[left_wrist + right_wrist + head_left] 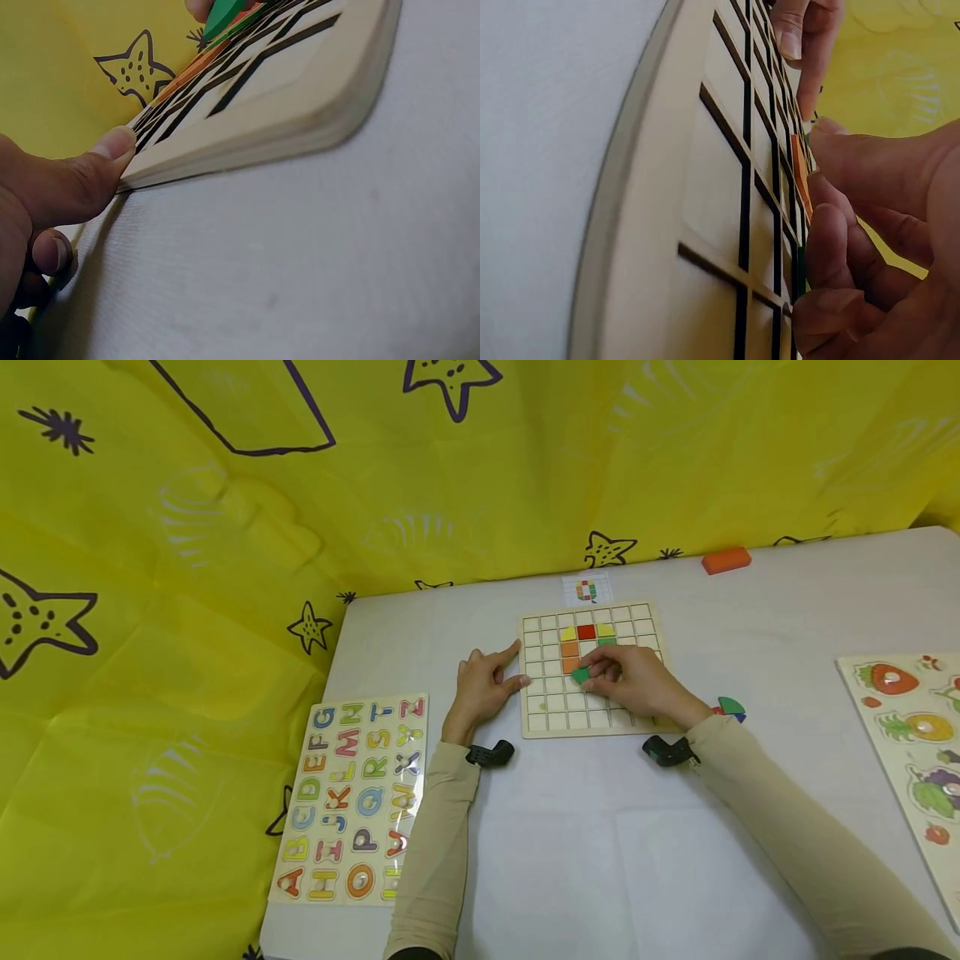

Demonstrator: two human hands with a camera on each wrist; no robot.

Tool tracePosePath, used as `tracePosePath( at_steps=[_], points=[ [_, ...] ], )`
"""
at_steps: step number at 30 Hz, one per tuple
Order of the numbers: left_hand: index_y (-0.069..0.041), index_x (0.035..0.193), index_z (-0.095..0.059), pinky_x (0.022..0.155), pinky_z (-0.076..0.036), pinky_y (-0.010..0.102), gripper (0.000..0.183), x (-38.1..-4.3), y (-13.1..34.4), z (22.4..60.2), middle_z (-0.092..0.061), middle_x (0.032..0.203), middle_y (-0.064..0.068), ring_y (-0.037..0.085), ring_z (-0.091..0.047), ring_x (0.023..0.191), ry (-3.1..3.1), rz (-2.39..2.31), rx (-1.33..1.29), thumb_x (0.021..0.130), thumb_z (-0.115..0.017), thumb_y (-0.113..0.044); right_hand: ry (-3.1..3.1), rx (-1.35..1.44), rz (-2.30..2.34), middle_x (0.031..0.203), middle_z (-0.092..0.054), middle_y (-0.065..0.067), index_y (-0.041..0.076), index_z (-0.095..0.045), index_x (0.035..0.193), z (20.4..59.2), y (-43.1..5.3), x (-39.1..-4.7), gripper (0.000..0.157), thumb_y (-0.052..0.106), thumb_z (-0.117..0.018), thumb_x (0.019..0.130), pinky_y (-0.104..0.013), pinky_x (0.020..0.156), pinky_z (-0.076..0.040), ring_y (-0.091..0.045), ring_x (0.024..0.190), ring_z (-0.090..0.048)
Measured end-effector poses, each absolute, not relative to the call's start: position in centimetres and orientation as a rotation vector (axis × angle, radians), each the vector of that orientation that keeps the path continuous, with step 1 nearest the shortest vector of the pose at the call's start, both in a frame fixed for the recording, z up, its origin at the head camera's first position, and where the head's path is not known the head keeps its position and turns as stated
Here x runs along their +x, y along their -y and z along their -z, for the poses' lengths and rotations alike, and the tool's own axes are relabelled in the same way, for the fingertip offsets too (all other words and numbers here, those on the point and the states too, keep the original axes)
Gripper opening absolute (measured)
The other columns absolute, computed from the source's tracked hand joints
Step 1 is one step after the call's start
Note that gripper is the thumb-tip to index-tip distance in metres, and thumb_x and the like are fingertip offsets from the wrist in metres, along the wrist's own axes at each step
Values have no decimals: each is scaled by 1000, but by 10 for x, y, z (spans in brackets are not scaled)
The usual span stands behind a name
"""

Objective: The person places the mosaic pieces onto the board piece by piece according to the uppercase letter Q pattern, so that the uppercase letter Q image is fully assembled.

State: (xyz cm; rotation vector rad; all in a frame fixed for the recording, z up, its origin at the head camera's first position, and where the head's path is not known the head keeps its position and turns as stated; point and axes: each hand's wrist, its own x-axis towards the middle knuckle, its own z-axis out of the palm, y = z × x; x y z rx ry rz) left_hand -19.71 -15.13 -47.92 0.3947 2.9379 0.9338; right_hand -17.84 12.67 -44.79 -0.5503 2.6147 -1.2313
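A wooden grid board (534,723) lies on the white table. Yellow, red, orange and green tiles sit in its upper middle squares, with a red tile (587,632) between two yellow ones and orange tiles (570,649) down the left. My right hand (633,677) pinches a green tile (581,676) between thumb and fingers, low over the grid just below the orange tiles. At the board's left edge, my left hand (483,685) rests with index finger and thumb spread apart; in the left wrist view its thumb (112,146) presses the wooden rim.
A small pattern card (587,589) lies behind the board. Green, red and blue pieces (731,707) sit beside my right wrist. A letter puzzle (352,802) is at the left, a fruit puzzle (900,718) at the right, and an orange block (726,561) at the back.
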Motion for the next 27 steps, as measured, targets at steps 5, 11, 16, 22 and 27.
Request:
tracePosePath(
  at_steps=[5, 11, 16, 22, 27],
  points=[
    [-20, 154, -58, 80, -22, 32, 66, -198, 151, 479, -42, 68, -4, 14, -31, 74, -2936, -936, 386, 94, -80, -37, -2608, -561, 1197, 100, -69, -10, 2, -73, 116, 449, -121, -177, 24, 13, -80, 96, -26, 77, -45, -22, 86, -57],
    [-21, 154, -57, 80, -21, 32, 66, -197, 151, 478, -42, 69, -4, 15, -31, 75, -2928, -934, 383, 94, -80, -37, -2623, -576, 1159, 97, -66, -7, 4, -76, 114, 452, -116, -177, 23, 13, -82, 94, -31, 77, -44, -22, 85, -55],
    [-21, 154, -57, 80, -22, 33, 66, -198, 151, 479, -42, 68, -4, 15, -31, 74, -2929, -937, 379, 94, -81, -37, -2651, -588, 1121, 94, -65, -6, 5, -77, 112, 452, -114, -177, 23, 12, -84, 92, -36, 80, -44, -23, 88, -55],
    [-22, 154, -58, 80, -21, 33, 66, -197, 151, 479, -42, 69, -3, 15, -31, 74, -2925, -947, 364, 94, -81, -36, -2669, -584, 1117, 91, -64, -5, 4, -77, 112, 450, -115, -177, 26, 13, -86, 90, -36, 80, -44, -22, 87, -56],
    [-21, 153, -58, 80, -22, 32, 65, -197, 151, 478, -42, 69, -4, 14, -32, 74, -2927, -949, 367, 95, -80, -37, -2677, -560, 1112, 87, -61, -4, 5, -78, 109, 450, -114, -177, 21, 14, -84, 91, -34, 77, -42, -21, 84, -54]
  ],
)
